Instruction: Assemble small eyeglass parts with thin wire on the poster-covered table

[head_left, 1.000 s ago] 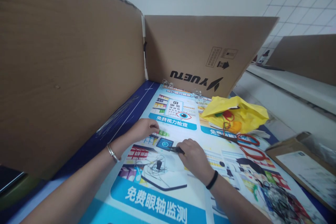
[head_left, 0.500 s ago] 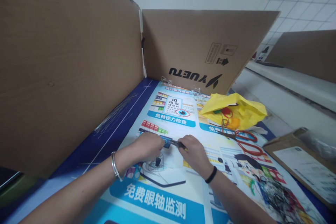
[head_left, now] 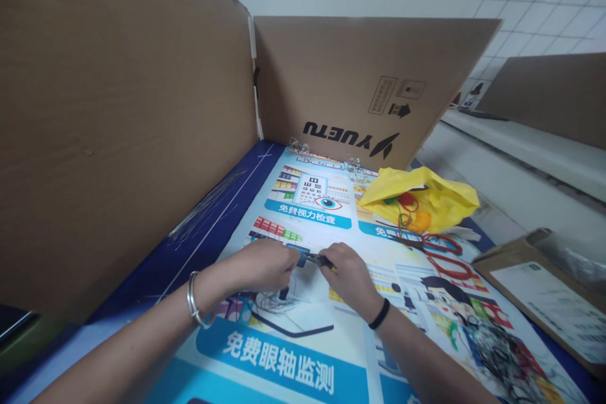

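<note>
My right hand [head_left: 348,278] is closed around small dark pliers [head_left: 316,259], whose tip points left. My left hand [head_left: 262,265] sits just left of that tip with its fingers pinched together on something too small to make out. Both hands rest over a printed poster [head_left: 303,353] with blue banners. Just below the hands lies a small black piece [head_left: 283,293] among thin wires. A silver bangle is on my left wrist and a black band on my right wrist.
Cardboard walls stand at the left [head_left: 118,120] and back [head_left: 360,82]. A yellow bag [head_left: 426,199] with red cords lies at the back right. A tangle of wires [head_left: 497,353] and a cardboard box [head_left: 549,303] are on the right. Thin straight wires [head_left: 208,202] lie by the left wall.
My left hand moved from the upper left toward me until it met the pliers' tip. The right hand kept the pliers and barely shifted.
</note>
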Motion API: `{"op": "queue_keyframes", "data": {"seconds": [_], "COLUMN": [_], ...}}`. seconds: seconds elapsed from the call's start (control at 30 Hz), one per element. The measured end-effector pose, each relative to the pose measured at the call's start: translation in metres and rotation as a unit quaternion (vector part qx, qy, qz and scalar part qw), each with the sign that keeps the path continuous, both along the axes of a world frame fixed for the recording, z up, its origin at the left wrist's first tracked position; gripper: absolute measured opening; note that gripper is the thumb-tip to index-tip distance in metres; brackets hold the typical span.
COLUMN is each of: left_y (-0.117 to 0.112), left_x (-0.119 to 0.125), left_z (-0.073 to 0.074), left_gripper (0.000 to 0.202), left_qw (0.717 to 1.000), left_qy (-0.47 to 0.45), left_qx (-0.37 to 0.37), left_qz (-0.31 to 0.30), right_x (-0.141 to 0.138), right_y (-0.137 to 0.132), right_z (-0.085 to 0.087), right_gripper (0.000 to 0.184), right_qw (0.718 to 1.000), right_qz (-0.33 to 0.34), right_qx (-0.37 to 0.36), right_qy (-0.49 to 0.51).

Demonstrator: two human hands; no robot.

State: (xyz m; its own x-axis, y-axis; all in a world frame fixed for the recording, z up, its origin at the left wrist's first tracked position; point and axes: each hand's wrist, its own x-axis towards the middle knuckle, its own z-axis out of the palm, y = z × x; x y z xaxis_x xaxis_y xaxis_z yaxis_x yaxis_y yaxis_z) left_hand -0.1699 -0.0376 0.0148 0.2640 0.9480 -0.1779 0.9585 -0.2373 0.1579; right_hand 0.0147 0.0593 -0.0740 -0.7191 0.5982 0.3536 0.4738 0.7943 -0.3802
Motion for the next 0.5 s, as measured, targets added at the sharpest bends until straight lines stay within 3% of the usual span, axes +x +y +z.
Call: {"op": "queue_keyframes", "data": {"seconds": [0.2,0.33,0.43,0.5], "left_y": [-0.006,-0.007,-0.002,0.003], "left_x": [0.004,0.007,0.005,0.004], "left_z": [0.004,0.009,0.007,0.001], "left_gripper": [0.016,0.012,0.010,0.008], "left_qw": [0.997,0.991,0.978,0.970], "left_qy": [-0.041,-0.116,-0.189,-0.225], "left_qx": [0.055,0.072,0.073,0.073], "left_qz": [-0.016,0.013,0.043,0.059], "right_x": [0.001,0.001,0.001,0.001], "right_y": [0.000,0.003,0.002,0.000], "right_z": [0.000,-0.001,0.003,0.008], "right_gripper": [0.021,0.018,0.009,0.016], "right_qw": [1.000,0.997,0.987,0.976], "right_qz": [-0.004,-0.009,-0.025,-0.025], "right_qx": [-0.015,-0.037,-0.078,-0.130], "right_qy": [0.011,0.062,0.138,0.173]}}
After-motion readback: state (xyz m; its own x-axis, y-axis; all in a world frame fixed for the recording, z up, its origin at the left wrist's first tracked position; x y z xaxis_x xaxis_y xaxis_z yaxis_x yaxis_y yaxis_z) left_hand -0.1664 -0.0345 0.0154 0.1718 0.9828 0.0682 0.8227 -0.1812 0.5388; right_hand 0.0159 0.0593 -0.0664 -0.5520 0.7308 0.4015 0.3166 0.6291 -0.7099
